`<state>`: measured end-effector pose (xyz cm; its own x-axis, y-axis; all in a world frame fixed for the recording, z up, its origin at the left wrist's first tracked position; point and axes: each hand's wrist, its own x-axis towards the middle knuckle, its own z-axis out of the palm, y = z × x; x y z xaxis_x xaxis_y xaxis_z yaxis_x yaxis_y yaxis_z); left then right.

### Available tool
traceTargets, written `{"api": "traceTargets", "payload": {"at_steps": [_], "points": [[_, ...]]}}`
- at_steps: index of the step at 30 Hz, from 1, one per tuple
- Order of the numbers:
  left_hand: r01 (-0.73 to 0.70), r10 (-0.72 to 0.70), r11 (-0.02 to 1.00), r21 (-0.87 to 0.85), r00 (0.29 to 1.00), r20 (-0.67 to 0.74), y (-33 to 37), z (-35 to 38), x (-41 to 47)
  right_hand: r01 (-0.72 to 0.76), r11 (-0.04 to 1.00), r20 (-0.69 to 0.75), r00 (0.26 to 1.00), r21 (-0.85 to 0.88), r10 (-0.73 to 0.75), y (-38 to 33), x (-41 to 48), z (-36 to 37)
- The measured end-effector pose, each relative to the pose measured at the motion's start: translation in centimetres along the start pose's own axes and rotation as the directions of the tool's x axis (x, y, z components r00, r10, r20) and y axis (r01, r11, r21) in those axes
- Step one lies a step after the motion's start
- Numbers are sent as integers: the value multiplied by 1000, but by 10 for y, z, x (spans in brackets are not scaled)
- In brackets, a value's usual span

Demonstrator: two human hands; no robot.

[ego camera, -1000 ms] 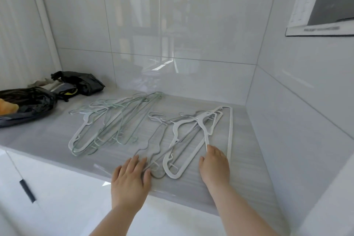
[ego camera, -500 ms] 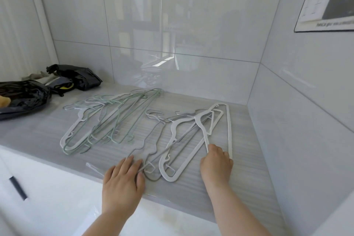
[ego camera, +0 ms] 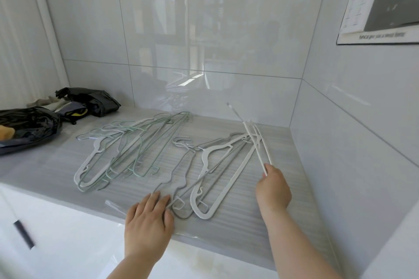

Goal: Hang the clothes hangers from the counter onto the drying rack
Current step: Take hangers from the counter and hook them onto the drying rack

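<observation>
Pickup step: right hand (ego camera: 273, 186) grips white hanger (ego camera: 255, 147), tilted off table (ego camera: 294, 210). Left hand (ego camera: 148, 217) flat, fingers straight, on grey hanger (ego camera: 184, 217). Next: lift w/o snagging pile; rack not in view.

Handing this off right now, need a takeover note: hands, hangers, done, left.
Right hand grips the white hangers by their near end, tilted up off the counter.
Left hand lies flat, fingers touching the middle hangers.
Middle hangers and the left pile lie on the counter. Drying rack not in view.
Done: none seen hung. Left: hang them all.
</observation>
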<state>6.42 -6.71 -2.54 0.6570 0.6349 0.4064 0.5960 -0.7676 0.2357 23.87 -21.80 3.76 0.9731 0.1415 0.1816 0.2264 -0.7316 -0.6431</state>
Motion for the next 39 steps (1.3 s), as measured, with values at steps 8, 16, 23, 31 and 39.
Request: {"api": "traceTargets", "payload": {"at_steps": [8,16,23,31,39], "points": [[89,-73,986,-141,991,115,3,-12,-1,-62,904,-116,986,422,121,-10,-14,-30],[160,-111,949,-272,976,185,5,-44,-7,18,695,33,998,719,-60,-32,-29,-52],[331,-348,737,-589,933,88,-19,-116,-6,-122,572,376,858,811,-350,-72,-68,-35],[389,-516,203,-899,822,240,-39,-202,-25,-124,644,593,546,755,-592,-112,-155,-22],[308,-769,-23,-951,603,214,-109,-269,-141,5,611,592,241,791,-769,-138,-310,-26]]}}
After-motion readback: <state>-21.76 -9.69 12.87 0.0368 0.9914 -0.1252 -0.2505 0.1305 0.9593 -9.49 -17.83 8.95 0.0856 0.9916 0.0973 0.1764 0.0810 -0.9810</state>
